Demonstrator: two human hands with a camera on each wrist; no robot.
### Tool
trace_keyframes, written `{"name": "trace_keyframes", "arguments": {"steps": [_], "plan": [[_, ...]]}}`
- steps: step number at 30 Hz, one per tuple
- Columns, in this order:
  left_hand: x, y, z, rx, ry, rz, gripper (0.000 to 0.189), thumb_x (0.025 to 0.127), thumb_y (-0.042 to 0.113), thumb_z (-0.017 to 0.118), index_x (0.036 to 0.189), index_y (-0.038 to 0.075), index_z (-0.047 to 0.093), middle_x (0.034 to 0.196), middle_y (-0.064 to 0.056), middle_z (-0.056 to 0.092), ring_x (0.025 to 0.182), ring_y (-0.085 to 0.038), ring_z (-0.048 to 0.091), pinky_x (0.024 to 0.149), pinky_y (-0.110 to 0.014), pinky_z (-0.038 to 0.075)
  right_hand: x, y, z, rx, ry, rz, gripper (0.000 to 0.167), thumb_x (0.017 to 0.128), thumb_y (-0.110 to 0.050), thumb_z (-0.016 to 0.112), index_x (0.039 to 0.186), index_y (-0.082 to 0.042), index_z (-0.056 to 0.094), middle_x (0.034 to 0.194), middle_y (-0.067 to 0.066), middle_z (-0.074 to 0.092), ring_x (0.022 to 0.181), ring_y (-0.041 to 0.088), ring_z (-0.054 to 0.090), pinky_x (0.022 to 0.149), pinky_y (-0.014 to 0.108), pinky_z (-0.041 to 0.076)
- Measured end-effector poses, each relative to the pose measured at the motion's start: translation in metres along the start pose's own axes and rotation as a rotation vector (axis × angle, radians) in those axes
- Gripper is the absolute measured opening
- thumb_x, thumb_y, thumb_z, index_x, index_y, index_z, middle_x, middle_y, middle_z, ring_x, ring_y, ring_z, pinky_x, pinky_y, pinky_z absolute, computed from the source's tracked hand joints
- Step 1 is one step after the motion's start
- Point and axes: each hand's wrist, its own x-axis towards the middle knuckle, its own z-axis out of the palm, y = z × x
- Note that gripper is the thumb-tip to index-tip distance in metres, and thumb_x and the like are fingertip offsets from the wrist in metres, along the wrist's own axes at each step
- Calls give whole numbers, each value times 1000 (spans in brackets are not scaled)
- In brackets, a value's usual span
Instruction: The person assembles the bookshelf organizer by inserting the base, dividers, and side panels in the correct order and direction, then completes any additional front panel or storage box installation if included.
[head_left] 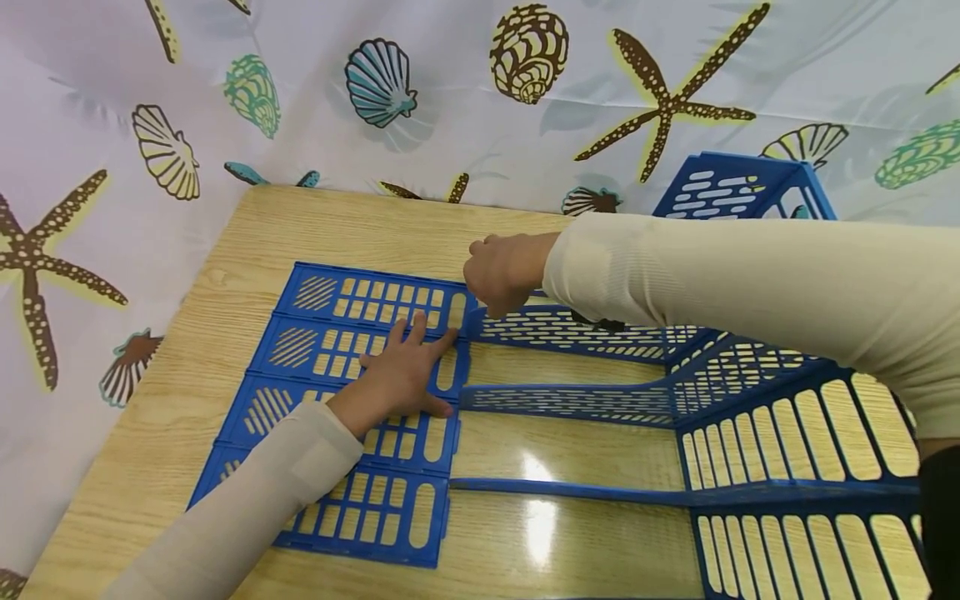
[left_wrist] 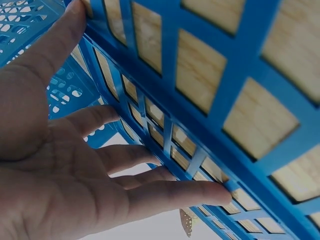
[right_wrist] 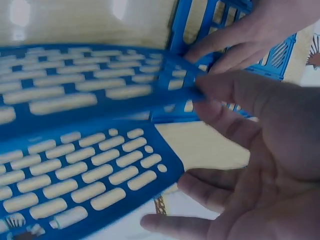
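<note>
A blue plastic organizer with slotted walls lies across the table, its lattice panel [head_left: 264,354] flat at the left. My left hand [head_left: 397,375] rests on that panel, fingers spread, near the ends of the dividers. In the left wrist view the fingertips [left_wrist: 207,192] touch the lattice bars. Over the far side, my right hand [head_left: 506,271] holds the end of an upright slotted divider [head_left: 483,327]. Its thumb and index finger pinch the divider's corner in the right wrist view, while the other fingers extend loosely below. From the head view, the back of that hand hides the pinch.
More upright dividers [head_left: 562,402] run toward the organizer's right-hand wall [head_left: 720,408]. A raised slotted end [head_left: 772,171] stands at the back right. Behind the wooden table [head_left: 360,221] hangs a white cloth [head_left: 450,150] printed with shells and starfish.
</note>
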Motion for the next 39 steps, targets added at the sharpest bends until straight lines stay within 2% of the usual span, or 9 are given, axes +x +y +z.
{"name": "trace_keyframes", "arguments": {"steps": [7,10,13,15,19,23,28,33,39], "plan": [[0,0,0,3,-2,1,107,77,49,83,161,28,20,169,-18,-2,155,-45,1,99,-86,27,6,12,-6,91,-25,70,46,104,-50,41,124,-16,66,159,13,37,150,35,30,123,61,20],[0,0,0,7,1,2,107,77,49,83,161,29,19,169,-18,-2,155,-45,1,99,-86,27,13,19,-5,113,-69,68,41,107,-40,33,102,-14,65,121,9,61,116,26,56,118,53,32],[0,0,1,9,-1,2,107,77,49,83,161,29,19,169,-18,-2,156,-45,1,99,-86,27,18,23,-4,143,-93,27,41,107,-33,30,76,-17,50,77,-1,49,76,16,48,98,40,43],[0,0,0,13,-4,2,107,77,50,83,161,29,18,169,-18,-2,156,-45,0,99,-86,27,19,23,-5,160,-79,3,41,107,-31,30,72,-17,46,70,-3,40,70,15,40,86,36,40],[0,0,0,16,-9,-5,107,78,49,83,161,30,18,169,-18,-3,155,-45,0,100,-86,26,18,20,-9,205,-72,-6,39,107,-32,30,77,-16,49,81,-1,47,82,17,48,89,36,41],[0,1,0,16,-14,-6,107,78,49,82,161,29,18,169,-18,-3,155,-45,0,99,-86,26,17,18,-10,197,-97,2,35,107,-34,31,93,-13,56,114,6,58,107,21,52,98,38,40],[0,0,-1,16,-9,-4,107,78,49,83,161,29,18,169,-18,-3,155,-45,0,99,-86,27,11,14,-10,98,-42,25,42,105,-42,39,120,-11,64,156,15,38,145,32,36,120,50,31],[0,-1,-1,12,-1,-6,107,78,49,83,161,29,19,169,-18,-1,155,-45,1,99,-86,27,7,2,-6,-97,54,-22,50,97,-50,56,131,-14,62,143,10,54,133,28,52,118,51,36],[1,-1,1,-10,2,-6,107,77,47,85,161,29,21,169,-19,-1,155,-46,0,99,-87,25,6,-12,2,-226,22,-96,34,97,-27,65,127,-12,64,120,4,70,105,22,66,108,44,47]]}}
